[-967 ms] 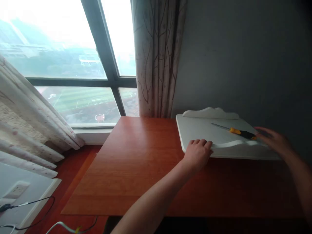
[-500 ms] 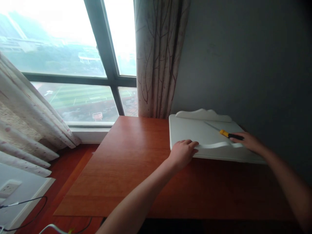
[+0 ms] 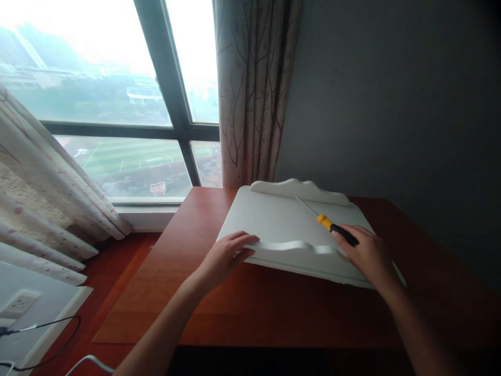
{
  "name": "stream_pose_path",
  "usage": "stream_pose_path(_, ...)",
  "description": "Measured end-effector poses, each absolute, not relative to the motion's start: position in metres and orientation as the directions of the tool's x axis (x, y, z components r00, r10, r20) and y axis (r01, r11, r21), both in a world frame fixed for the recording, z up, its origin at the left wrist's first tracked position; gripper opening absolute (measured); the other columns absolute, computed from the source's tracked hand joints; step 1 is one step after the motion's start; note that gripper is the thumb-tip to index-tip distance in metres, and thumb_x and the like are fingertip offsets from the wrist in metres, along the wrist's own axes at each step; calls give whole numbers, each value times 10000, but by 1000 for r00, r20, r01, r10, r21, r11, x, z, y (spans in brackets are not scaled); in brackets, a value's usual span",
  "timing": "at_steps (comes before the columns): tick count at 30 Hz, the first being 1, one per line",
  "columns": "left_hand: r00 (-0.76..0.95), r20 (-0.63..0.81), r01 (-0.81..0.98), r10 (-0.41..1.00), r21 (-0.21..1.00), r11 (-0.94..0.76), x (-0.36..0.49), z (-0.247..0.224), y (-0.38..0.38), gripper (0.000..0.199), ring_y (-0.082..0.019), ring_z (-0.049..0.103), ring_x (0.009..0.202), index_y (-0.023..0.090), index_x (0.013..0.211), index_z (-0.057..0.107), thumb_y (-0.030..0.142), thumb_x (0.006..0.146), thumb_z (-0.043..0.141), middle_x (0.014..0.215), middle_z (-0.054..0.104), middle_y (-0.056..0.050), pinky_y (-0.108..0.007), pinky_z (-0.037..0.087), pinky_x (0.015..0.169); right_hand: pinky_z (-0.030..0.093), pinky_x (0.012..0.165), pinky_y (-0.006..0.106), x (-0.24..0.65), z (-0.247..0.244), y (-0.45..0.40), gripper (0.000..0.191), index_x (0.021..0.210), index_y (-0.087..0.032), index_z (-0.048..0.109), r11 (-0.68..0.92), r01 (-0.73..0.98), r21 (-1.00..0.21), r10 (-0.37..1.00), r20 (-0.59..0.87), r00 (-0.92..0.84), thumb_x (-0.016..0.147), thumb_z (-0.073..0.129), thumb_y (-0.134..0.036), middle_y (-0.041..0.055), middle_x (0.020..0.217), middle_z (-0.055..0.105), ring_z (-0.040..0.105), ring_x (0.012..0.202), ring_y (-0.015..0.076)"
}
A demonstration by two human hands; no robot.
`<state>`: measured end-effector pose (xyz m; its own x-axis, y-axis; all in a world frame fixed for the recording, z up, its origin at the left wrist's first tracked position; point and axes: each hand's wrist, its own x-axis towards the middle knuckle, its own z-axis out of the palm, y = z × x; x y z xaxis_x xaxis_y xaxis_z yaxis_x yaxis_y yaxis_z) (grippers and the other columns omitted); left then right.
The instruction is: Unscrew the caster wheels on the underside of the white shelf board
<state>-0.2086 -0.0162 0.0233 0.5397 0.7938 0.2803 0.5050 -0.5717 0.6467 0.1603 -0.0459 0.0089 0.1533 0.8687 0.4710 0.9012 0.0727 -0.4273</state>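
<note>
On the brown table lies a white board (image 3: 282, 216) with a wavy raised rail along its far side and another along its near side. My left hand (image 3: 225, 258) is closed around the left end of the near wavy rail (image 3: 289, 245). A screwdriver (image 3: 324, 221) with a yellow and black handle is held in my right hand (image 3: 370, 253), its thin shaft pointing up and left over the board. My right hand also rests by the right end of the near rail; its lower fingers are hidden.
The reddish-brown table (image 3: 188, 261) stands by a window (image 3: 129, 156) and a grey wall (image 3: 376, 104). Patterned curtains (image 3: 254, 94) hang beside the window. A wall socket (image 3: 21, 304) and a black cable (image 3: 64, 334) are at lower left.
The white board has moved left and toward me, turning slightly, with both hands on it. The screwdriver has travelled left with my right hand.
</note>
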Motion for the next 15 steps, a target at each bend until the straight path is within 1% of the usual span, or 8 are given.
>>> stream_pose_path(2,522,267,520,810,653,-551,-228,26,-27,287,-184,693,948,200,1212,688,256,998,505,1139,710,-90,-258,549,817,525,841,388,135,15,-58,415,1046,-222,751,97,884,-457,869,471,148,923,533,-553,95,1052,748,702,947,280)
stream_pose_path(5,490,261,560,832,637,-530,-255,24,-43,298,-179,697,943,208,1204,701,287,1006,492,1143,714,-88,-249,561,814,533,852,400,106,24,-75,381,1054,-223,748,126,847,-516,875,460,150,943,539,-521,98,1082,745,700,971,284)
stream_pose_path(8,451,263,585,853,635,-505,-278,20,-59,296,-185,706,951,222,1189,720,314,998,514,1147,722,-87,-231,577,797,543,847,389,89,30,-89,356,1082,-233,739,148,766,-626,892,419,171,949,562,-512,92,1089,743,695,999,284)
stream_pose_path(11,419,277,593,865,638,-492,-294,17,-73,274,-192,720,953,238,1158,741,333,973,563,1130,736,-79,-200,582,759,552,869,372,82,33,-99,357,1096,-239,744,136,634,-762,908,352,229,913,630,-523,80,1121,741,690,1046,286)
stream_pose_path(15,366,313,619,876,621,-481,-300,17,-90,261,-199,731,961,255,1130,763,351,953,597,1113,752,-69,-211,586,803,567,898,390,93,29,-104,455,1159,-216,748,42,341,-939,916,173,363,865,686,-558,90,1158,748,693,1091,307)
